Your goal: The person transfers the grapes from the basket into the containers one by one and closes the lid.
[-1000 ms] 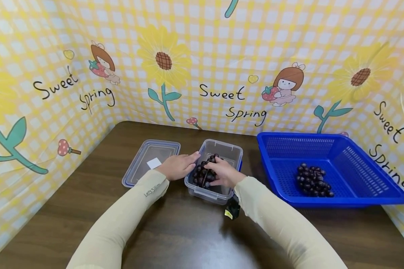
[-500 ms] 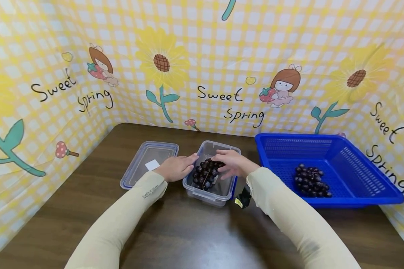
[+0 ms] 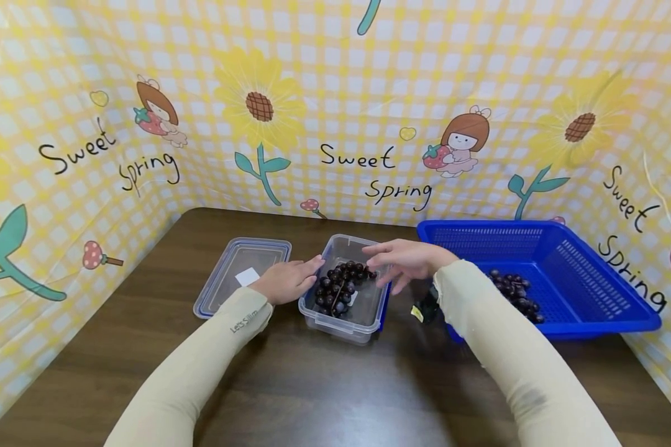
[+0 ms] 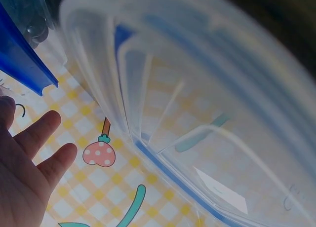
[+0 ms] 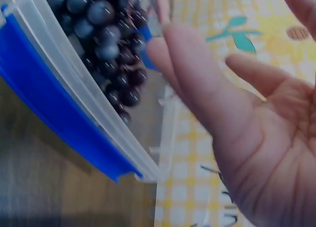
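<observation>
A bunch of dark grapes (image 3: pixel 338 288) lies inside a clear plastic container (image 3: pixel 341 332), and the right wrist view shows the same grapes (image 5: pixel 106 39) beside a blue side clip (image 5: pixel 64 113). My left hand (image 3: pixel 286 280) lies with extended fingers at the container's left rim; in the left wrist view its fingers (image 4: pixel 44 131) are spread. Over the container's right rim hovers my right hand (image 3: pixel 408 261), fingers loosely extended and holding nothing. The right wrist view has this hand (image 5: pixel 266 133) apart from the grapes.
To the left lies a clear lid (image 3: pixel 218 292) with a blue seal and a white label. A blue basket (image 3: pixel 587 267) at the right holds another bunch of grapes (image 3: pixel 517 295), partly hidden by my right sleeve (image 3: pixel 481 310). A patterned cloth (image 3: pixel 335 112) hangs behind the table.
My right hand has let go of the grapes in the container, lifted out and moved right toward the basket. The left hand has stayed at the container's left rim.
</observation>
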Available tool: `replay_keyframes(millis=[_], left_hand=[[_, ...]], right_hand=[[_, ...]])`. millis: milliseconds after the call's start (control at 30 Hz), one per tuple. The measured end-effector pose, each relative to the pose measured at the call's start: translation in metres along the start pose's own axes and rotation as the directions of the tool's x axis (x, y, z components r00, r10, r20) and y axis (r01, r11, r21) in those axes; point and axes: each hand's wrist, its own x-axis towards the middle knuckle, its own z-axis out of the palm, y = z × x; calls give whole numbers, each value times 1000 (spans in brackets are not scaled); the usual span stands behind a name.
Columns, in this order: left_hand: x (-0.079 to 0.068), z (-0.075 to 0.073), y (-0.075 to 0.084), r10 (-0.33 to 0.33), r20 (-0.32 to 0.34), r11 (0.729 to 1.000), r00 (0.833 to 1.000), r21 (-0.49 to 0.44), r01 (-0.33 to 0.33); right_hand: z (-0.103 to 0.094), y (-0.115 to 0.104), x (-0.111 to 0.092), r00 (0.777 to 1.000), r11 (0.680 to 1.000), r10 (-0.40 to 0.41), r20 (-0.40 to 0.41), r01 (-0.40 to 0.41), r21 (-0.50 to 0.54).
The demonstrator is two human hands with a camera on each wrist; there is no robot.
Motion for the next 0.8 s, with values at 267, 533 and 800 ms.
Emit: replay_keyframes(millis=[267, 533, 800], left_hand=[[-1, -1, 1, 2, 2, 1000, 1000, -3, -2], [-1, 0, 0, -1, 13, 1000, 1000, -18, 1], [-1, 1, -2, 1, 23, 1000, 1000, -11, 0]], right_hand=[[-38, 22, -39, 1000, 998, -27, 11, 26, 58], [-75, 58, -88, 995, 989, -78, -63, 85, 118], [-115, 98, -140, 981, 933, -193, 1, 184, 310]])
